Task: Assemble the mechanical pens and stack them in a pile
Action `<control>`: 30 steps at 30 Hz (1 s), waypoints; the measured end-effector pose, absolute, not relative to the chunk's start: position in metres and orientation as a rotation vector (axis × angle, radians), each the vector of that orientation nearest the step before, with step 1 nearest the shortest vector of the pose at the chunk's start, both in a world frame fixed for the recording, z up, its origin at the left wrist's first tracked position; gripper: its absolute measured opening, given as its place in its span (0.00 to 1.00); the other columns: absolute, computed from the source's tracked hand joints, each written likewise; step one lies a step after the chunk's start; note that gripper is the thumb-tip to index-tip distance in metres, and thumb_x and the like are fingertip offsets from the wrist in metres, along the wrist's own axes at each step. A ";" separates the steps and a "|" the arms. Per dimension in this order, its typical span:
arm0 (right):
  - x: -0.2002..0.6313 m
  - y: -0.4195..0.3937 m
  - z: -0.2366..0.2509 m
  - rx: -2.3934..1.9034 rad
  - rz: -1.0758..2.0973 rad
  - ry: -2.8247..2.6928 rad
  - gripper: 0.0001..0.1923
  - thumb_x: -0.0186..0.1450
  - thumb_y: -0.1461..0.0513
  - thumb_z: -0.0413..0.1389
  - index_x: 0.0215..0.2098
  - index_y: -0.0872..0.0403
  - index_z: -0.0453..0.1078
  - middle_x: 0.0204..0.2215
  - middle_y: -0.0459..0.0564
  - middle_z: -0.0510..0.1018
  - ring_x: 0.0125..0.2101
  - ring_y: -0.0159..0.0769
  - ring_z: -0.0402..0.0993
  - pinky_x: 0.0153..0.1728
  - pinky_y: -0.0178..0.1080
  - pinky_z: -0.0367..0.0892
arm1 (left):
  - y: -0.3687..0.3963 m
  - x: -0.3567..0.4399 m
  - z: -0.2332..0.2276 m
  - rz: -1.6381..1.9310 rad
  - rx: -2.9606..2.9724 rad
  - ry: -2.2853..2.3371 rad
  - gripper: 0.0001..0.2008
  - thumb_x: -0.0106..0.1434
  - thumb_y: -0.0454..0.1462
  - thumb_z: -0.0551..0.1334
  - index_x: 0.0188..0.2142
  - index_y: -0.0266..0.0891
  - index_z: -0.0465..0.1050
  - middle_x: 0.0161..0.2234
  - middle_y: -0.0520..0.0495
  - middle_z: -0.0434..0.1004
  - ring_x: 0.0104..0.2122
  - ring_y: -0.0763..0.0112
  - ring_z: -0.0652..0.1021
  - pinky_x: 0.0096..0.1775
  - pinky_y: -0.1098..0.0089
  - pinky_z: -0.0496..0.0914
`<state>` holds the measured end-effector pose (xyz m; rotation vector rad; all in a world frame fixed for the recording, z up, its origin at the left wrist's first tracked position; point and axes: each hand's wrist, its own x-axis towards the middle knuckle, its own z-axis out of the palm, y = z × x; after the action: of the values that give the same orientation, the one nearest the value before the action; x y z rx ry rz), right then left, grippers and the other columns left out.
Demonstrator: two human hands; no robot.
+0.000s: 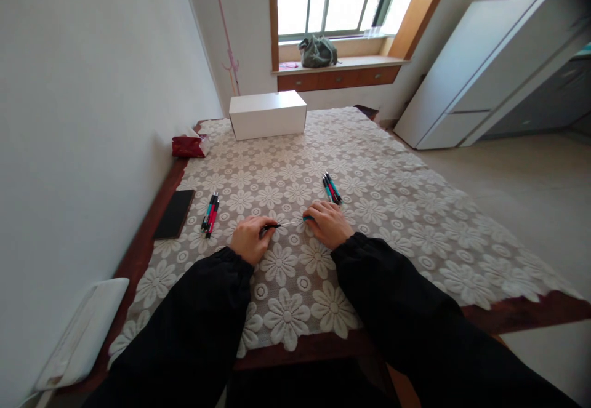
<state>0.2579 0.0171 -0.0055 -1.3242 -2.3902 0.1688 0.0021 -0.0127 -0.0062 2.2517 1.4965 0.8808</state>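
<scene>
Over the lace tablecloth, my left hand [250,236] is closed in a pinch on a black pen part [271,226]. From that part a thin, pale refill [290,223] runs across toward my right hand [329,223]. The right fingers are closed on a teal pen barrel [307,218], mostly hidden under them. Whether the refill's far end is inside the barrel is too small to tell. Just beyond my right hand lie several teal, red and black pens [331,189]. Another group of pens [210,214] lies left of my left hand.
A dark flat notebook-like object [174,214] lies at the table's left edge, with a red tissue pack [190,146] farther back. A white box [268,116] stands at the far end. A white power-strip-like object [85,334] is at near left.
</scene>
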 end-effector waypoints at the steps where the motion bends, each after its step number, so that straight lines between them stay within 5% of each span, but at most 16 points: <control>1: 0.256 0.016 -0.005 -1.307 0.179 -2.394 0.05 0.70 0.65 0.55 0.41 0.51 0.73 0.42 0.51 0.78 0.47 0.44 0.69 0.53 0.46 0.57 | -0.013 0.002 -0.006 0.881 2.251 1.494 0.06 0.66 0.34 0.66 0.42 0.45 0.79 0.41 0.50 0.83 0.43 0.60 0.79 0.49 0.59 0.73; 30: 0.238 -0.002 0.001 -1.041 0.523 -2.397 0.09 0.74 0.63 0.49 0.50 0.52 0.69 0.43 0.51 0.77 0.43 0.39 0.75 0.44 0.37 0.66 | -0.015 0.005 -0.002 0.940 2.298 1.254 0.05 0.66 0.37 0.66 0.42 0.45 0.79 0.40 0.49 0.83 0.42 0.61 0.81 0.50 0.58 0.74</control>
<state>0.2377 -0.0025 0.0007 -1.0407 -2.3967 0.5227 0.0049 -0.0146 -0.0023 2.2975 1.2538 0.9400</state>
